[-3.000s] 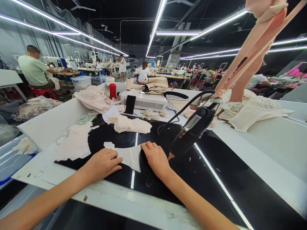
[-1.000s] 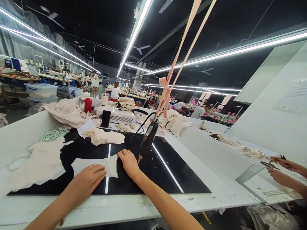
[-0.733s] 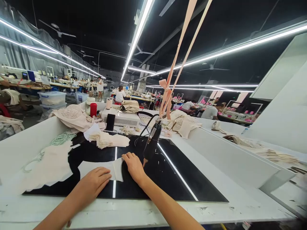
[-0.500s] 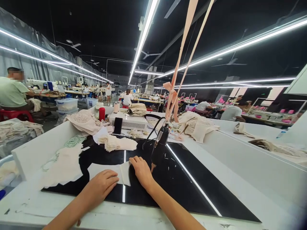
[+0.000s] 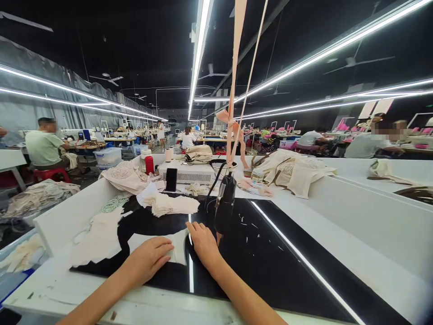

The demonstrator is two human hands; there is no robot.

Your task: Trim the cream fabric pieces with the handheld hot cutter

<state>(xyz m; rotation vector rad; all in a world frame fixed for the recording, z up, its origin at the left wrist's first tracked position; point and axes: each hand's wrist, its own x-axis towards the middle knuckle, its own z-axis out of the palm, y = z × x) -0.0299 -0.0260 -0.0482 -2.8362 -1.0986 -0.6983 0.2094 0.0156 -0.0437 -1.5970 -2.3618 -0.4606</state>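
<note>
A cream fabric piece lies flat on the glossy black board. My left hand rests palm down over its middle, fingers stretched out and slightly bent. At the piece's upper right edge my right hand touches it with the fingertips, its fingers extended. Just right of that hand a black handheld tool hangs from peach fabric strips, its tip close to the board. Behind my hands sits a stack of cream pieces. More cream cut fabric lies at the left.
Behind the board are a white box, a phone, a red thread spool and a cream fabric pile. White side panels edge the table. People sit at sewing tables beyond.
The camera view has turned slightly, shifting the scene. My left hand has slid a little to the right over the fabric; my right hand stays at its upper right edge.
</note>
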